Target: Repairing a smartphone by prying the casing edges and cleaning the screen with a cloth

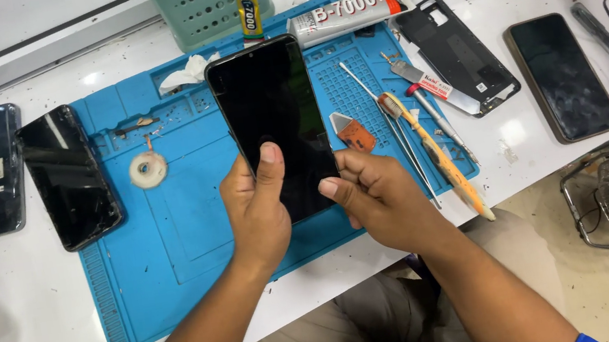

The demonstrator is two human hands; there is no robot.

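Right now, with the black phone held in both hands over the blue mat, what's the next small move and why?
Probably slide both thumbs along the black phone glass, pressing toward its edges. The left hand and right hand already grip its lower end, thumbs on the screen, above the blue mat, with the glue tube lying beyond it.

Light: we see bright, even overhead light | Glare: white spots on the blue mat [168, 243] upper left and on the white table [33, 323] | Shadows: soft, short under our hands | Focus: sharp at centre | Edges: slight wide-angle bending at the frame corners
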